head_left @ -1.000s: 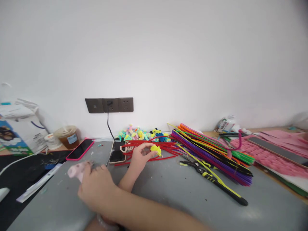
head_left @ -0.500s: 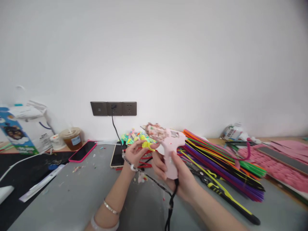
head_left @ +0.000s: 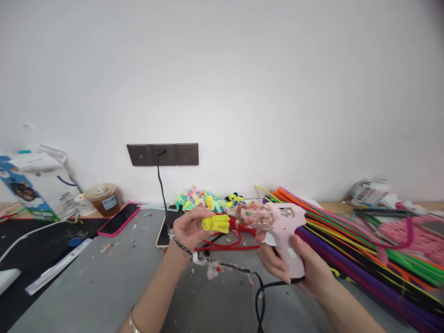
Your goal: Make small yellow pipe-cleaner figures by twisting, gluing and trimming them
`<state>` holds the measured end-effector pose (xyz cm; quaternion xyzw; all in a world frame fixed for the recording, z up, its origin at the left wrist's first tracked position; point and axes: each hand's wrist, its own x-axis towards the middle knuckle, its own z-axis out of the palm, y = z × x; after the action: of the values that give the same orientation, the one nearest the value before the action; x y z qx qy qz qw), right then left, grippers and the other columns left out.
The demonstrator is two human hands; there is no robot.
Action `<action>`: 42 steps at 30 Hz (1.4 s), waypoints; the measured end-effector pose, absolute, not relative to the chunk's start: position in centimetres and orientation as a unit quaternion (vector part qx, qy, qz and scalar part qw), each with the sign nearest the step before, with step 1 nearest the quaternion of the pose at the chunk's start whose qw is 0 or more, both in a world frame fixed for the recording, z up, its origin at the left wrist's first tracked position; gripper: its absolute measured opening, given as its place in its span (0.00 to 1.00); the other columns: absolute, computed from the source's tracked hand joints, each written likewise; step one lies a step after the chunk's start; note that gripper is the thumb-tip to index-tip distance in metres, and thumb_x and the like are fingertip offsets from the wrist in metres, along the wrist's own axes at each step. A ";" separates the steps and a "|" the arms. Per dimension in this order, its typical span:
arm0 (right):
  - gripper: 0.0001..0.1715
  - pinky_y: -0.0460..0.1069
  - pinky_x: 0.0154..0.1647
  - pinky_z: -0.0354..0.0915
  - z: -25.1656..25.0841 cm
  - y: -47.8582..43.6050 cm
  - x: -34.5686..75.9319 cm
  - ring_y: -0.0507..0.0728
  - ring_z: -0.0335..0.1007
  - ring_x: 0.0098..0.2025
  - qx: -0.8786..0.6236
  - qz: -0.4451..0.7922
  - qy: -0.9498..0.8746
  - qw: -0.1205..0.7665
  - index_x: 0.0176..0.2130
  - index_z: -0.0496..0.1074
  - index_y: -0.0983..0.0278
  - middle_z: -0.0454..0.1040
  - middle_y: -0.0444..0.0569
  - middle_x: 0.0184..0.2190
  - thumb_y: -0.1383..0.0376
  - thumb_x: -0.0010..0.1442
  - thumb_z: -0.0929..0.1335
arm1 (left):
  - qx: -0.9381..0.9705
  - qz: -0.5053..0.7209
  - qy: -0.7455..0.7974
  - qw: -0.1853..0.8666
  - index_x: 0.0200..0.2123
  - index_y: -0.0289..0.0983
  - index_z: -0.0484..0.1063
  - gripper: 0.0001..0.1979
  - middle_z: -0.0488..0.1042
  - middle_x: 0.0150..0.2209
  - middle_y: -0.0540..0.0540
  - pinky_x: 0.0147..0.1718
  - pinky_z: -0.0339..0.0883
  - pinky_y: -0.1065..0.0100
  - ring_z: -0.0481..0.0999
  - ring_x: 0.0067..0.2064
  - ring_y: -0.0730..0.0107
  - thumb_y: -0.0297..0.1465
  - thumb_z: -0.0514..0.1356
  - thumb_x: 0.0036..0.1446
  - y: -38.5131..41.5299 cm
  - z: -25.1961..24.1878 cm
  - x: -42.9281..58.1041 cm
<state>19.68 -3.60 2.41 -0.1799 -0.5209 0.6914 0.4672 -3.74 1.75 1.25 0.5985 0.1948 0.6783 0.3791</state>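
Note:
My left hand pinches a small bundle of yellow pipe cleaner pieces between thumb and fingers. In my right hand is a pale pink hot glue gun, gripped by its handle. Its front end is crusted with brownish, fuzzy bits, and its nozzle points left at the yellow bundle, close to it; whether they touch I cannot tell. The gun's black cord hangs below it. A fuzz-covered stretch of black cord passes by my left wrist and runs up to the wall socket.
Behind my hands lies a pile of colourful small pieces. Long pipe cleaners fill the right side. Phones, a lidded drink cup and a blue-and-white box stand left. Red pipe cleaners lie beneath the gun.
The glue gun has moved right and slightly down, its nozzle now beside the yellow bundle. My left hand has turned, so more of the bundle shows.

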 end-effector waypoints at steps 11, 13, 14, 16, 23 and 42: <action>0.29 0.45 0.16 0.44 1.8 -3.5 20.1 0.46 0.46 0.13 -0.164 0.690 -0.560 0.429 0.42 0.72 0.67 0.56 0.38 0.17 0.44 0.62 0.63 | 0.660 0.661 0.087 0.346 0.37 0.39 0.82 0.12 0.81 0.32 0.41 0.35 0.74 0.69 0.79 0.37 0.65 0.31 0.72 0.46 1.6 2.6 -4.0; 0.28 0.44 0.16 0.44 1.8 -3.5 20.1 0.46 0.47 0.14 -0.154 0.689 -0.565 0.428 0.43 0.72 0.68 0.56 0.38 0.17 0.45 0.63 0.63 | 0.662 0.663 0.073 0.342 0.38 0.40 0.82 0.13 0.81 0.32 0.41 0.35 0.74 0.70 0.79 0.37 0.66 0.30 0.72 0.46 1.6 2.8 -4.0; 0.28 0.44 0.16 0.44 1.9 -3.5 20.1 0.46 0.47 0.14 -0.150 0.689 -0.566 0.427 0.43 0.72 0.68 0.56 0.38 0.17 0.46 0.63 0.63 | 0.665 0.661 0.071 0.340 0.39 0.40 0.82 0.13 0.81 0.32 0.41 0.35 0.74 0.70 0.79 0.37 0.66 0.29 0.72 0.47 1.5 2.9 -4.0; 0.28 0.43 0.16 0.45 2.0 -3.5 20.0 0.46 0.47 0.14 -0.143 0.690 -0.567 0.427 0.43 0.72 0.68 0.56 0.38 0.17 0.46 0.63 0.63 | 0.671 0.657 0.066 0.336 0.40 0.40 0.82 0.13 0.81 0.32 0.41 0.35 0.74 0.70 0.79 0.37 0.65 0.29 0.72 0.47 1.5 3.1 -4.0; 0.26 0.42 0.17 0.45 1.9 -3.6 20.3 0.45 0.48 0.15 -0.133 0.693 -0.575 0.414 0.43 0.73 0.65 0.56 0.38 0.19 0.46 0.64 0.63 | 0.672 0.654 0.069 0.340 0.40 0.41 0.82 0.14 0.81 0.34 0.41 0.37 0.75 0.70 0.79 0.38 0.66 0.28 0.72 0.47 1.4 3.1 -4.1; 0.29 0.45 0.19 0.49 0.7 -3.5 21.0 0.47 0.50 0.17 -0.179 0.664 -0.593 0.418 0.40 0.70 0.67 0.57 0.40 0.20 0.44 0.63 0.62 | 0.680 0.654 0.082 0.321 0.39 0.40 0.82 0.13 0.80 0.33 0.41 0.35 0.74 0.69 0.79 0.38 0.64 0.28 0.71 0.47 1.5 3.1 -4.1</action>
<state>21.02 -3.50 0.75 -0.1791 -0.5930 0.6645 0.4180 -4.09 1.45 3.10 0.6802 0.0817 0.6541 0.3208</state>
